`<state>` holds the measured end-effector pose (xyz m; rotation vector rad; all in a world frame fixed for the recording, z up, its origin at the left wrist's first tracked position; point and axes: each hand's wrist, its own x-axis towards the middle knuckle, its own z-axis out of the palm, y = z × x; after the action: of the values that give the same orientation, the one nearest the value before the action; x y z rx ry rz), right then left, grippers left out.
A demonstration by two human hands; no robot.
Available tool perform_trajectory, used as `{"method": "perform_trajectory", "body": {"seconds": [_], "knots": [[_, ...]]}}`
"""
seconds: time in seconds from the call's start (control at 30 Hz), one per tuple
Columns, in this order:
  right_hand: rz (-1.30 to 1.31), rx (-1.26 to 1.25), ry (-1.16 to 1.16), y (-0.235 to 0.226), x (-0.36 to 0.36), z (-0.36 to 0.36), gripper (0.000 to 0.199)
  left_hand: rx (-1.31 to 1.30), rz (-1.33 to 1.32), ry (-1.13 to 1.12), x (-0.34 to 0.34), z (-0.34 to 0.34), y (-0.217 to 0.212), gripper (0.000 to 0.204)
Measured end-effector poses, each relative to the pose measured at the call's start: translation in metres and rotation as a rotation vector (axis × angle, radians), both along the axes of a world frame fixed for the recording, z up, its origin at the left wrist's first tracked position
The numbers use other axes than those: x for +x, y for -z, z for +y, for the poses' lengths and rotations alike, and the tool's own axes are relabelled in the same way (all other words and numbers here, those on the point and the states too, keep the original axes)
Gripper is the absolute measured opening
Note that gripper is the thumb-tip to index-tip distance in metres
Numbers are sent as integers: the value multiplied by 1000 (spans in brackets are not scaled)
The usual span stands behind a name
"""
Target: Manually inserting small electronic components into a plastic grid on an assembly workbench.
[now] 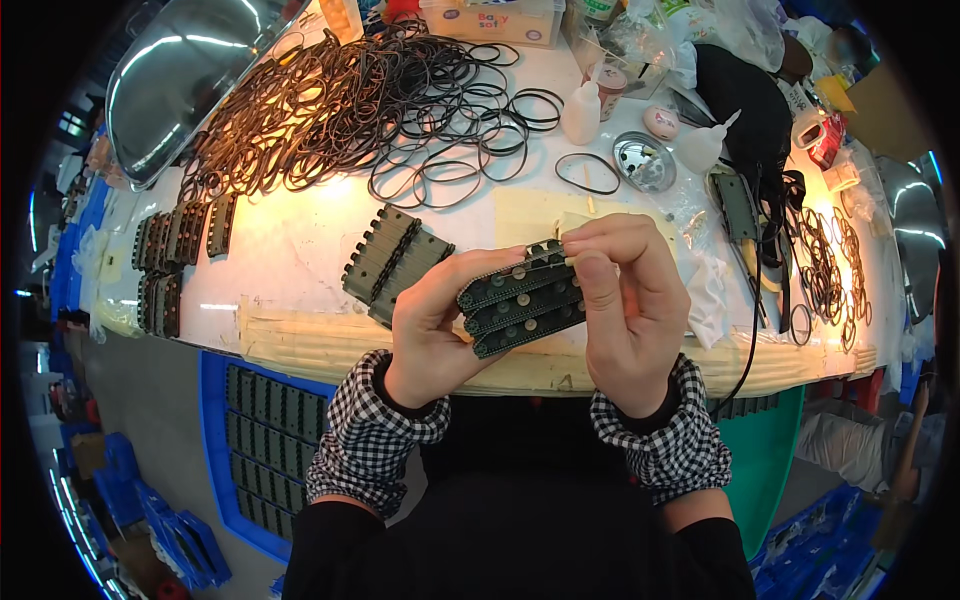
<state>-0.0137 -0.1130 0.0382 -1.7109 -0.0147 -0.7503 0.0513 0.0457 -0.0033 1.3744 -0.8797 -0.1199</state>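
Observation:
A stack of dark green plastic casings (528, 300), with rows of small round discs along their edges, is held up over the table's front edge. My left hand (432, 325) is closed around its left end. My right hand (632, 310) is closed at the right end, thumb and forefinger pinching its upper corner. Whether a small piece sits between those fingertips is hidden. Just behind my left hand, a group of similar green casings (385, 262) lies side by side on the table.
Black rubber rings (400, 100) lie heaped at the back left. More casings (170, 245) stand at far left. A white squeeze bottle (581, 112) and a round dish of small parts (645, 162) are at back right. A blue crate (213, 440) with casings and a green bin (770, 455) sit below.

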Motion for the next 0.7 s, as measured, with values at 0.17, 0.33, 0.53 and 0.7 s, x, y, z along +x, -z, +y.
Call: {"method": "perform_trajectory", "body": {"seconds": [0.17, 0.33, 0.53, 0.7], "knots": [[-40, -91, 11, 3, 3, -1, 6, 11, -42, -1, 2, 1, 2, 56], [-45, -113, 31, 3, 3, -1, 5, 16, -29, 5, 1, 1, 0, 55], [-135, -147, 227, 0, 1, -26, 5, 9, 6, -18, 0, 1, -1, 55], [-65, -715, 454, 9, 0, -57, 7, -13, 14, -31, 1, 1, 1, 55]]}}
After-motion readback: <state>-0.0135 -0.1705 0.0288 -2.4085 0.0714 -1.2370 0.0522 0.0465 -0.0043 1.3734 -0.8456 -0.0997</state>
